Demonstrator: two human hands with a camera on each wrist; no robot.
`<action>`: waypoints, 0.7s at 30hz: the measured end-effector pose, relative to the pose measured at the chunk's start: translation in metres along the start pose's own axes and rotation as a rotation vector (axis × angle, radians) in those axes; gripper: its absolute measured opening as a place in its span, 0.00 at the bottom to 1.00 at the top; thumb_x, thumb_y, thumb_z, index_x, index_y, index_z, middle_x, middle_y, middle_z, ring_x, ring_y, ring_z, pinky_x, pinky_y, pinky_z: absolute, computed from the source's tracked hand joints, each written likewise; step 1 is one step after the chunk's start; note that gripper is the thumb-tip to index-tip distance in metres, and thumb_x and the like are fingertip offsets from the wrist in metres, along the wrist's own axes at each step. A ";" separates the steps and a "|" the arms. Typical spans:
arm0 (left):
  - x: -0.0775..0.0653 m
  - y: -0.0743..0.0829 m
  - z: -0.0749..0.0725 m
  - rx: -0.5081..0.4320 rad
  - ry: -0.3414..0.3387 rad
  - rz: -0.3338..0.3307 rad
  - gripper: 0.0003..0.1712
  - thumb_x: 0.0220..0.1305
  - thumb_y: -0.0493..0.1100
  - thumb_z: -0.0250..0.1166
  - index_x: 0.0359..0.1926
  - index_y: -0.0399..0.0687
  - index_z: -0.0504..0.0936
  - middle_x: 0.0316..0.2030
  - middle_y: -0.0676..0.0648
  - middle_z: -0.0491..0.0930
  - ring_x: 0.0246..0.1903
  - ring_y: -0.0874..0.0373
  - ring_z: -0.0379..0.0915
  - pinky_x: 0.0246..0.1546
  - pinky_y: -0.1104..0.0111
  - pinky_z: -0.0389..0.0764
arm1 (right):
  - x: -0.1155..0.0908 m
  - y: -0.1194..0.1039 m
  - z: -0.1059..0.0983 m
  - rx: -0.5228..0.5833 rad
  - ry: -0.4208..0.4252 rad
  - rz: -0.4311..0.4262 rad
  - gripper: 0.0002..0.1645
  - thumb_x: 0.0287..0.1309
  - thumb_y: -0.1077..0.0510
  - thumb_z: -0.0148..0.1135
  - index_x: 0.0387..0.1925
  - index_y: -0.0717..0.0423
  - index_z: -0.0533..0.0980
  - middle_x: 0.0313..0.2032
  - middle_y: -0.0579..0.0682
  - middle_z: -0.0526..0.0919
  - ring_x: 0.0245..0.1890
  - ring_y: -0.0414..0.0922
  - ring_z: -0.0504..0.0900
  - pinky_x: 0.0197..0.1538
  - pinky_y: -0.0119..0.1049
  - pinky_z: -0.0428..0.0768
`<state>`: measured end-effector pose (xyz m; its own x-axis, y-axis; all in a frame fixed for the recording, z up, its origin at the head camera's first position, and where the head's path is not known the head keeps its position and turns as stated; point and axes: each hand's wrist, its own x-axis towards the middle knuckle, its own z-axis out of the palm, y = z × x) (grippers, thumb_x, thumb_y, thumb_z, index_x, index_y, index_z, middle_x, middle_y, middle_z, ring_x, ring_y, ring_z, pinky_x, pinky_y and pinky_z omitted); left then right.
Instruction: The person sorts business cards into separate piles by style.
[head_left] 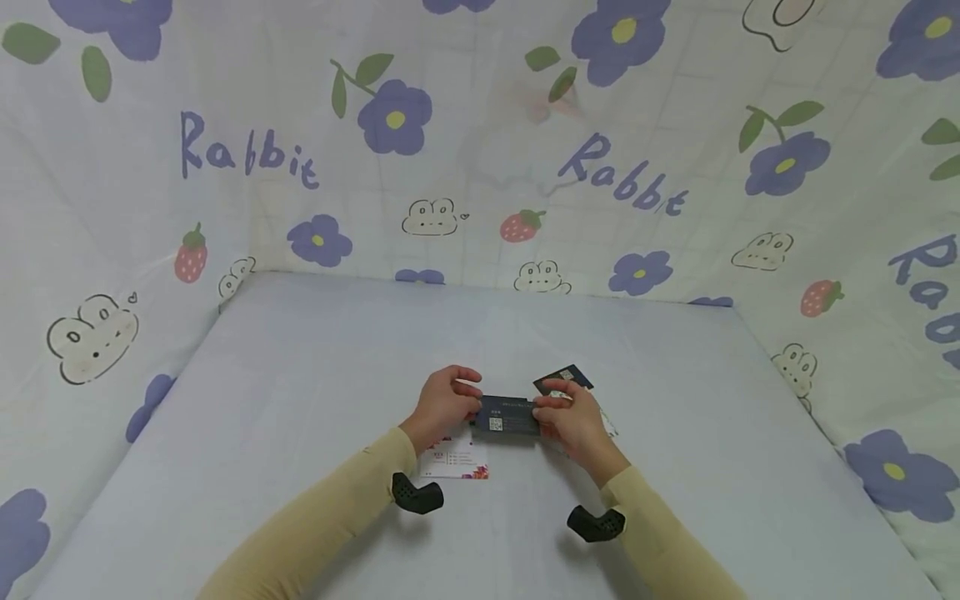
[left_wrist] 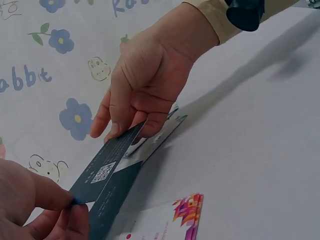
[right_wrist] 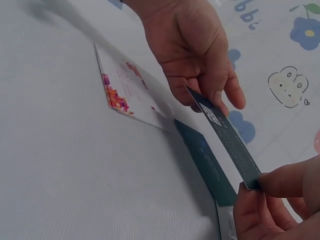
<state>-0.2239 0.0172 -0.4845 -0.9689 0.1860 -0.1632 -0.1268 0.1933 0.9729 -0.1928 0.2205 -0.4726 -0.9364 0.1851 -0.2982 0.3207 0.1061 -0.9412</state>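
Note:
Between both hands a dark card (head_left: 513, 417) with a white QR code and small print is held by its two short ends. My left hand (head_left: 441, 407) pinches the left end between thumb and fingers. At the other end my right hand (head_left: 576, 423) pinches it the same way. Another dark card (right_wrist: 205, 162) lies below the held one in the right wrist view, partly hidden by it. Near my left hand lies a small stack of white cards (head_left: 459, 462) with red, orange and purple patterns.
Beyond my right hand lies a dark card (head_left: 576, 375) with a QR code, and a pale patterned card (head_left: 611, 425) shows beside that hand. A white cloth covers the table (head_left: 337, 350). Printed curtains (head_left: 465, 175) rise at the back and sides.

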 end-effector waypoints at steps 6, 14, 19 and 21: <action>-0.011 0.003 0.004 0.102 -0.080 0.034 0.22 0.54 0.29 0.66 0.52 0.40 0.77 0.33 0.45 0.80 0.26 0.58 0.75 0.27 0.68 0.81 | -0.008 0.007 -0.008 -0.092 -0.015 -0.032 0.33 0.52 0.75 0.63 0.61 0.59 0.69 0.40 0.54 0.84 0.28 0.38 0.80 0.27 0.33 0.80; -0.018 0.005 0.016 0.227 -0.156 0.076 0.21 0.52 0.28 0.68 0.48 0.42 0.78 0.30 0.47 0.79 0.25 0.59 0.74 0.24 0.71 0.80 | -0.019 0.017 -0.021 -0.247 -0.005 -0.029 0.31 0.50 0.74 0.64 0.57 0.57 0.72 0.40 0.54 0.82 0.31 0.40 0.81 0.29 0.36 0.83; -0.019 0.002 0.023 0.278 -0.175 0.098 0.20 0.51 0.28 0.68 0.47 0.40 0.78 0.28 0.47 0.79 0.22 0.60 0.73 0.24 0.71 0.80 | -0.023 0.020 -0.024 -0.314 0.008 -0.058 0.31 0.49 0.74 0.65 0.57 0.57 0.72 0.39 0.55 0.82 0.30 0.40 0.80 0.29 0.35 0.83; -0.019 0.001 0.027 0.290 -0.184 0.101 0.20 0.51 0.28 0.67 0.47 0.39 0.78 0.27 0.47 0.78 0.20 0.61 0.73 0.23 0.71 0.80 | -0.025 0.021 -0.024 -0.339 0.017 -0.091 0.31 0.48 0.74 0.65 0.56 0.58 0.72 0.38 0.55 0.83 0.28 0.39 0.79 0.27 0.34 0.82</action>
<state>-0.1995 0.0396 -0.4851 -0.9158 0.3832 -0.1206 0.0591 0.4254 0.9031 -0.1594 0.2420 -0.4811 -0.9617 0.1761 -0.2099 0.2677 0.4407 -0.8568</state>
